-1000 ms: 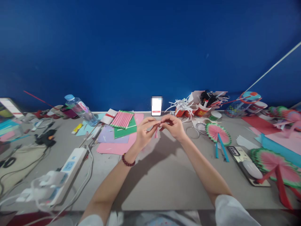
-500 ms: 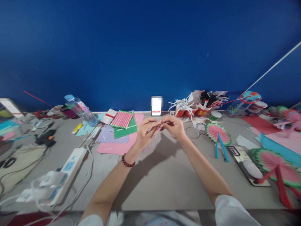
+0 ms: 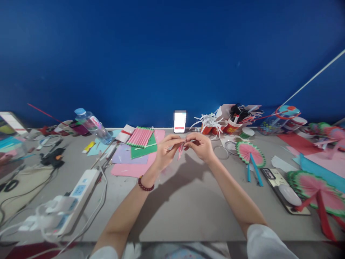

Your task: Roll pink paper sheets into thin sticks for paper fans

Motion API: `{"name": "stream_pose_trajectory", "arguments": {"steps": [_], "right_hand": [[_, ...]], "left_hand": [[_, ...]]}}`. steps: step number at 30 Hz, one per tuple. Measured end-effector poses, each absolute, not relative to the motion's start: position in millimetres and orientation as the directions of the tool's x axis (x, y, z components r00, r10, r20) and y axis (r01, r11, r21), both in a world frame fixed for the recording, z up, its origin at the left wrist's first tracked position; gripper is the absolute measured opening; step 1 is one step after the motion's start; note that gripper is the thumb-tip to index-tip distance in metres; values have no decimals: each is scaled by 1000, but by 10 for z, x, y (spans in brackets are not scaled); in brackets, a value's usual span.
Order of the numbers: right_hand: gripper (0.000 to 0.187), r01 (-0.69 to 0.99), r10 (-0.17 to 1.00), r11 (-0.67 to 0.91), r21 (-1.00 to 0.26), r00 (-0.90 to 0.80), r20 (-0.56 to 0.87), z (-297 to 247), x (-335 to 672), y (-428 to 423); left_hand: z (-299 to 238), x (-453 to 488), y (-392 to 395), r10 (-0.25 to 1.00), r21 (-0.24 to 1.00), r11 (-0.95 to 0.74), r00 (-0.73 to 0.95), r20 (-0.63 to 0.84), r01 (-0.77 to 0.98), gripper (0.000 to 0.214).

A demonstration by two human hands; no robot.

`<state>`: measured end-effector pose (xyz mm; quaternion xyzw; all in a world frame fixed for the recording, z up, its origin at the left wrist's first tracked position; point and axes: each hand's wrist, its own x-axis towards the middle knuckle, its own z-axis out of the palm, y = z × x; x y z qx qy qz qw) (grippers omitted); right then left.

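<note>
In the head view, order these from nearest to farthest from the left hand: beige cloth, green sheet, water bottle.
1. Green sheet, just left of the left hand.
2. Water bottle, farther left, near the blue wall.
3. Beige cloth, at the far left.

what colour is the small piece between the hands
The small piece is pink, best seen in the head view.

A grey table point(image 3: 194, 212) spreads beneath the fingers point(image 3: 171, 141). Left of them lies pink paper point(image 3: 126, 170); farther left and nearer the person, a power strip point(image 3: 81, 187). A bottle point(image 3: 94, 125) is left and beyond, a phone point(image 3: 179, 122) stands just beyond, and a red cup point(image 3: 232, 126) beyond to the right. Rightward lies a fan point(image 3: 246, 153), then, nearer the person, a second phone point(image 3: 272, 180).
</note>
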<state>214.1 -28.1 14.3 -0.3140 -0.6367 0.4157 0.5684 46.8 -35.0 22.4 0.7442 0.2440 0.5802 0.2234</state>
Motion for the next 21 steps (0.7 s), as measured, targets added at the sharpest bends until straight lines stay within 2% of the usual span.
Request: {"name": "stream_pose_trajectory", "arguments": {"steps": [8,15,18,21], "right_hand": [[23,41,857,494,-868,-188,479,210,2143,-347],[14,329,809,584,-742,-161,566,230,2158,-347],[16,314,845,532,-787,-137,517,204,2181,-304],[21,230,899,438,-869,-140,416,180,2200,-262]], "left_hand": [[236,458,-377,689,686,-722,181,702,85,17],[287,417,-360,784,794,-602,259,564,92,19],[265,419,-323,821,822,-552,262,507,140,17],[215,436,-292,868,866,-485,182,461,121,14]]}}
